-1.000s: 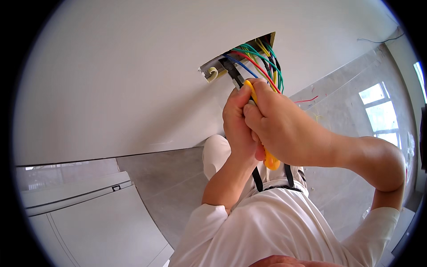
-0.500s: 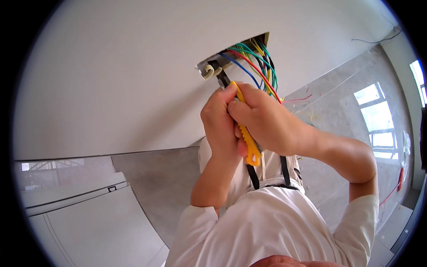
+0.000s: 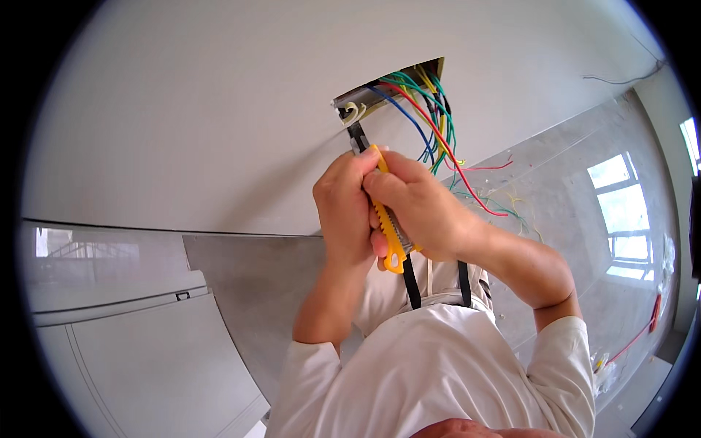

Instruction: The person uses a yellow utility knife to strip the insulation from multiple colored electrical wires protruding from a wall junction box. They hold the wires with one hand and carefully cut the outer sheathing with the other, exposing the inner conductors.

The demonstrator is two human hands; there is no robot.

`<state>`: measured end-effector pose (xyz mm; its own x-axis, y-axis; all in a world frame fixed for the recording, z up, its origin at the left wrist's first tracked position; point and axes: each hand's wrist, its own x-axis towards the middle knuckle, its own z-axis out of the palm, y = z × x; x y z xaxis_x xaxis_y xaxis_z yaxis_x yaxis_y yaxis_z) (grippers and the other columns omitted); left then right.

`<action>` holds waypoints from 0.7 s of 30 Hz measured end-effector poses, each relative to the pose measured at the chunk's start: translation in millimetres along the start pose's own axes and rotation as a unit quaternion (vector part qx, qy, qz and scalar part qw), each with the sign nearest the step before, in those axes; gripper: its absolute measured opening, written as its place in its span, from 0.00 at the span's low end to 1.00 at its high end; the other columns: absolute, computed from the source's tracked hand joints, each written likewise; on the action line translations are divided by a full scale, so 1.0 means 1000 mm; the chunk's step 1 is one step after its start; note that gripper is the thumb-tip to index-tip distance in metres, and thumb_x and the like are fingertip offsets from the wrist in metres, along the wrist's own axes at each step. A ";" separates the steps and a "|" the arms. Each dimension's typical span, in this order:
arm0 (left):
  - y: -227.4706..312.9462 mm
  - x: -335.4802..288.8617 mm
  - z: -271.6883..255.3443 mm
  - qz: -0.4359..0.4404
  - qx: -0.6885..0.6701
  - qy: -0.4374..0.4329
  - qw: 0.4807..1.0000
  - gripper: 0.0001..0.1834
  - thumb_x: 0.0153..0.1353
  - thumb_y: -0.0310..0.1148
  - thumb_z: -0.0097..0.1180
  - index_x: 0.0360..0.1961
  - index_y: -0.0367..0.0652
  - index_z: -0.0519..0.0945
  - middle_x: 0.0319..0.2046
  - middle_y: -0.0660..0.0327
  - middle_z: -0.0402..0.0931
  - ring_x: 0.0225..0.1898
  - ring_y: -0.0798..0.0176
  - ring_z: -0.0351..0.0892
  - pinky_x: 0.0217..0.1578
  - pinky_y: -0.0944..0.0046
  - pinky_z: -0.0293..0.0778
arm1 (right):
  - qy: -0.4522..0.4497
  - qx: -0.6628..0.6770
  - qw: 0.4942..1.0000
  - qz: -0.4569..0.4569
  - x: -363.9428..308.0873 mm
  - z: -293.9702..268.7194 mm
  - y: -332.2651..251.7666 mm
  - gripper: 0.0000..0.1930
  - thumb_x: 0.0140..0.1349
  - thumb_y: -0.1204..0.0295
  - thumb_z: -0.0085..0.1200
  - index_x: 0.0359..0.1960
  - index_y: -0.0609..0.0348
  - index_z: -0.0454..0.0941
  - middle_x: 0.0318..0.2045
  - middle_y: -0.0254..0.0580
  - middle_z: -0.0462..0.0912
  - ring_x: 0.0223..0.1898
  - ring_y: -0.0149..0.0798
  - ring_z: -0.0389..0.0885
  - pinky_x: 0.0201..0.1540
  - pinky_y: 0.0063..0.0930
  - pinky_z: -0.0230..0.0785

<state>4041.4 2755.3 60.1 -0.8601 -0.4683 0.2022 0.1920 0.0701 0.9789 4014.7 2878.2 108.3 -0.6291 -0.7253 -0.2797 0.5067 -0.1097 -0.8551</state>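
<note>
Both my hands grip one yellow utility knife (image 3: 395,252), held at a slant. My left hand (image 3: 343,212) wraps its upper part, and my right hand (image 3: 427,208) closes over it from the right. The dark blade (image 3: 356,137) sticks out past my fingers, its tip at the lower left corner of a rectangular cutout (image 3: 442,66) in the white panel. Pale curled strips (image 3: 353,112) hang at that corner by the tip; whether the blade touches them is hard to tell. Red wire (image 3: 438,131), blue wire (image 3: 416,125) and green wires (image 3: 452,139) spill from the cutout.
Wire scraps (image 3: 511,204) lie on the glossy grey floor (image 3: 569,190) to the right. A white cabinet-like box (image 3: 153,365) stands at lower left. A loose dark wire (image 3: 621,79) hangs at upper right, and a red object (image 3: 655,314) lies at far right.
My hands and the knife have moved down and slightly left, drawing the blade back from inside the cutout to its edge. The red wire's free end now shows beside my right forearm.
</note>
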 end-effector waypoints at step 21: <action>0.017 -0.044 0.021 -0.204 -0.157 -0.141 0.956 0.13 0.72 0.36 0.56 0.42 0.39 0.87 0.29 0.69 0.76 0.31 0.79 0.71 0.28 0.74 0.65 | 0.053 -0.081 0.991 -0.091 -0.056 -0.024 0.029 0.13 0.79 0.70 0.40 0.59 0.65 0.66 0.30 0.39 0.78 0.20 0.31 0.79 0.23 0.26 0.72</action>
<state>4072.5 2795.6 68.1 -0.9784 -0.1414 -0.1505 -0.0917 -0.3557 0.9301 4049.9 2932.0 88.4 -0.7639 -0.6275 -0.1506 0.2832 -0.1163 -0.9520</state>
